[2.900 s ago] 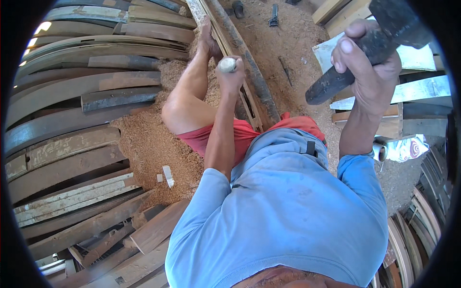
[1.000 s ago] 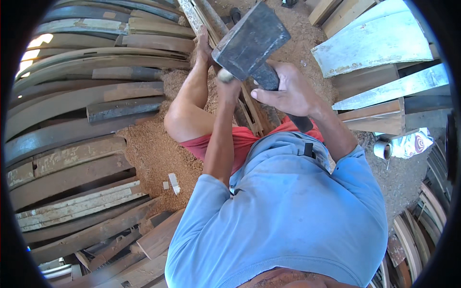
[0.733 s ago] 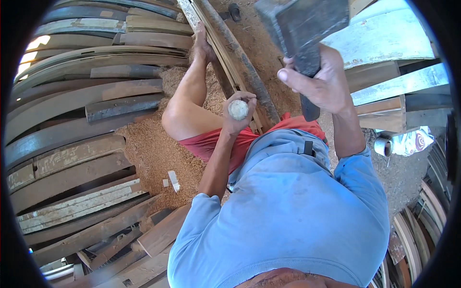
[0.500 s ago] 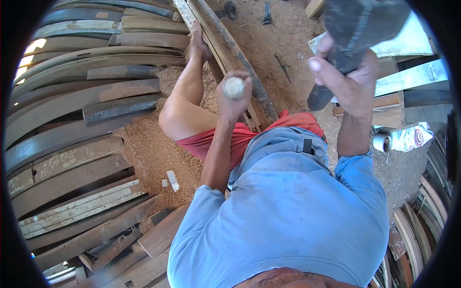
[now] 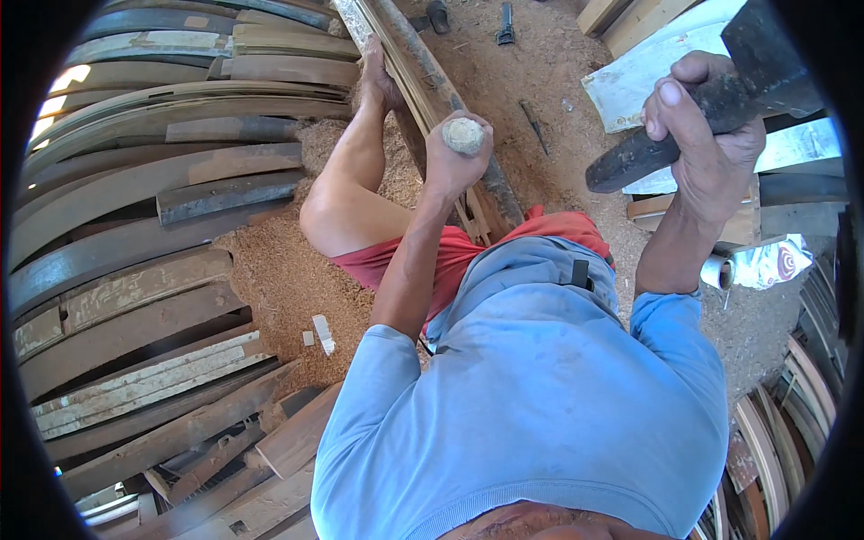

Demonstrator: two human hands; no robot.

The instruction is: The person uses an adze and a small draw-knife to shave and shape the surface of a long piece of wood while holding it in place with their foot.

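My left hand [image 5: 457, 167] is closed round an upright chisel [image 5: 463, 136]. Only the round, pale, worn end of its handle shows; the blade is hidden below my fist. Under that hand a long grooved timber [image 5: 416, 99] runs away from my lap, with my bare left foot [image 5: 382, 76] against it. Raised on the right, my right hand [image 5: 706, 148] grips the handle of a dark mallet [image 5: 643, 151]. The mallet's blocky head points to the upper right, well apart from the chisel.
Curved planks [image 5: 162, 180] lie stacked along the left. Sawdust [image 5: 279, 288] covers the floor. Ahead are a dark tool [image 5: 506, 25] and a thin pointed tool [image 5: 535, 126]. To the right lie pale boards [image 5: 639, 81], a small can [image 5: 717, 271] and a white packet [image 5: 769, 263].
My right hand has swung the mallet outward to the right, away from the chisel. My left hand has shifted slightly right and nearer me with the chisel.
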